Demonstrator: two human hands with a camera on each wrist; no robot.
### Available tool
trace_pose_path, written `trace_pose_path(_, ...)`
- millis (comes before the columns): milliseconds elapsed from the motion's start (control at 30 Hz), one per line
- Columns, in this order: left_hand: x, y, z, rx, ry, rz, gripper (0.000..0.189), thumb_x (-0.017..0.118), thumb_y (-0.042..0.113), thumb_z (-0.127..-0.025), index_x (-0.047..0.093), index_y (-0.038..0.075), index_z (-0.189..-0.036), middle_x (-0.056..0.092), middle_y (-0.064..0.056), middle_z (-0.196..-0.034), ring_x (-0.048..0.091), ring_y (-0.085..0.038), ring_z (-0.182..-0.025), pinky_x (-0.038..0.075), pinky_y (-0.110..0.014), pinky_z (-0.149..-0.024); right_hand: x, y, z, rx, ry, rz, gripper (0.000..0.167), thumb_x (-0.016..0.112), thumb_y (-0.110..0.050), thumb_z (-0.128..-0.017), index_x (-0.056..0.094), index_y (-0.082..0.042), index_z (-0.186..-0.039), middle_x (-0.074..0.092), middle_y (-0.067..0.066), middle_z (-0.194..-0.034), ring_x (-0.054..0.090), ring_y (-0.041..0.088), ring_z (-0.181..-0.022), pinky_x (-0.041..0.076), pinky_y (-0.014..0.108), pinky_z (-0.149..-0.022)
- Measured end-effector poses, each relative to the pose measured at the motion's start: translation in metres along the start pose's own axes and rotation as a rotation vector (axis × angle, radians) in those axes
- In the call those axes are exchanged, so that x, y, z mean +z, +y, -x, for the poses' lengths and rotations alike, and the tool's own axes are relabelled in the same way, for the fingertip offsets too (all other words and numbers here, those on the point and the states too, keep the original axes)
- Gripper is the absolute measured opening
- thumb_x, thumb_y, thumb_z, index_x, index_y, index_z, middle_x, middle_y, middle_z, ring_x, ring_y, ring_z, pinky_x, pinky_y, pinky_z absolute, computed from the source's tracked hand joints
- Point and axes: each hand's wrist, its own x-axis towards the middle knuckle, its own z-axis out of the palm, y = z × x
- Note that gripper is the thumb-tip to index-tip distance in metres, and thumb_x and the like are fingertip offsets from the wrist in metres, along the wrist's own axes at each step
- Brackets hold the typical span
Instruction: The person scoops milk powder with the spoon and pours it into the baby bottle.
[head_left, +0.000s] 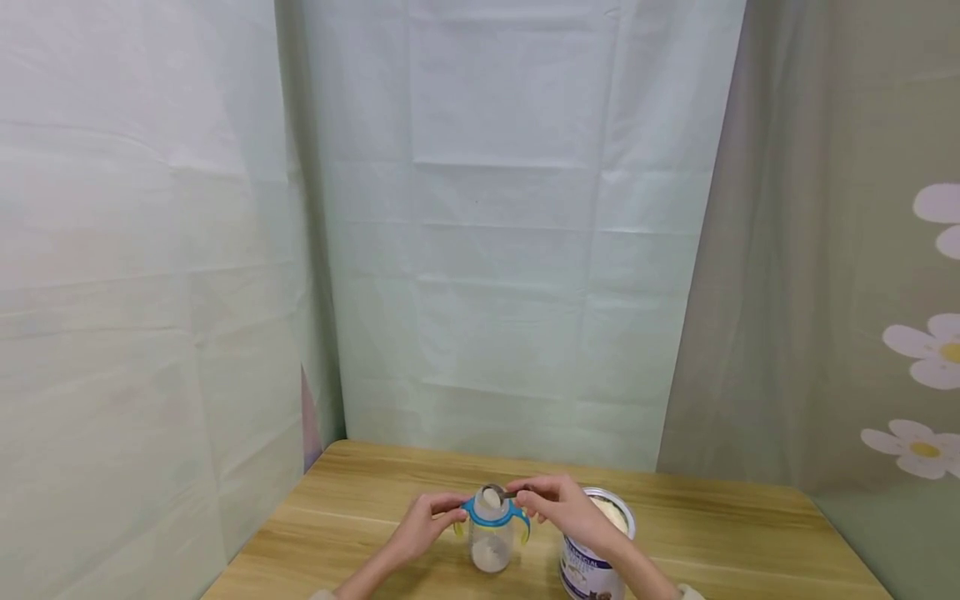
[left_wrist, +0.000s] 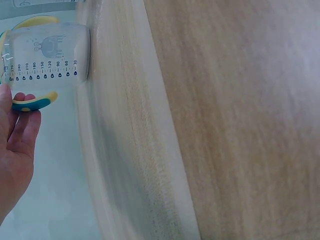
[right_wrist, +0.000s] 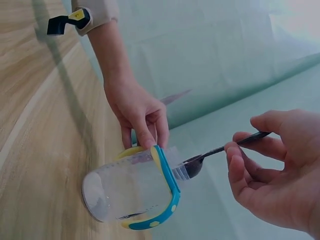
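Observation:
A clear baby bottle (head_left: 491, 542) with a blue and yellow two-handled collar (right_wrist: 167, 172) stands uncapped on the table, some white powder at its bottom. My left hand (head_left: 426, 523) grips the bottle by its left handle, thumb and fingers around it near the collar. In my right hand (head_left: 566, 507) a dark spoon (right_wrist: 194, 165) is pinched by its handle. Its bowl sits right at the bottle's mouth, and in the head view it carries pale powder. Measuring marks and a printed animal show on the bottle (left_wrist: 47, 52) in the left wrist view.
An open can (head_left: 592, 573) of pale powder, with a printed label, stands to the right of the bottle, partly behind my right forearm. Beneath everything is a wood-grain table (head_left: 360, 492). Light cloth curtains (head_left: 502, 292) hang at the back and sides.

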Motion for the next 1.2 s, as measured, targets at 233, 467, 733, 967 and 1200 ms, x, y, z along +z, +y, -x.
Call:
trace_pose_path(233,0.001,0.001,-0.001,-0.019,0.002,-0.037,0.024,0.063,0.014,-0.092,0.070,0.005,-0.114,0.073,-0.011,-0.108,0.067,-0.007,-0.098,0.052,-0.017,-0.081,0.002,0.003,0.001,-0.099,0.024,0.070,0.035,0.051,-0.025,-0.101,0.064,-0.001,-0.123,0.065,0.021,-0.122,0.067,0.025,-0.095,0.054,0.022,-0.076)
trace_pose_path(467,0.002,0.002,-0.001,-0.012,-0.001,-0.063,0.024,0.062,0.010,-0.092,0.069,0.001,-0.113,0.073,-0.014,-0.107,0.068,-0.008,-0.096,0.052,-0.018,-0.081,0.003,0.006,0.004,-0.173,-0.001,0.141,0.034,0.051,-0.025,-0.101,0.065,-0.003,-0.123,0.065,0.017,-0.124,0.062,0.034,-0.112,0.054,0.022,-0.084)
trace_pose_path(733,0.002,-0.003,-0.002,0.001,0.002,-0.074,0.024,0.061,0.011,-0.093,0.069,0.001,-0.113,0.073,-0.014,-0.107,0.069,-0.010,-0.095,0.053,-0.019,-0.081,0.001,0.006,0.007,-0.163,-0.019,0.153,0.033,0.051,-0.025,-0.101,0.064,-0.006,-0.125,0.065,0.014,-0.125,0.063,0.029,-0.112,0.053,0.021,-0.084)
trace_pose_path(967,0.002,-0.002,0.000,-0.010,0.000,-0.041,0.024,0.062,0.014,-0.092,0.069,0.003,-0.113,0.073,-0.012,-0.107,0.069,-0.008,-0.095,0.052,-0.017,-0.080,-0.001,0.006,0.009,-0.166,-0.054,0.214,0.033,0.051,-0.021,-0.101,0.062,-0.004,-0.127,0.065,0.015,-0.126,0.063,0.031,-0.113,0.054,0.025,-0.087)
trace_pose_path(1200,0.000,0.000,0.000,-0.022,-0.009,-0.010,0.027,0.064,0.021,-0.091,0.070,0.006,-0.114,0.073,-0.011,-0.107,0.068,-0.007,-0.095,0.052,-0.016,-0.081,-0.003,0.008,0.012,-0.285,-0.103,0.413,0.029,0.051,-0.008,-0.100,0.063,-0.004,-0.126,0.066,0.013,-0.125,0.065,0.027,-0.111,0.052,0.016,-0.084)
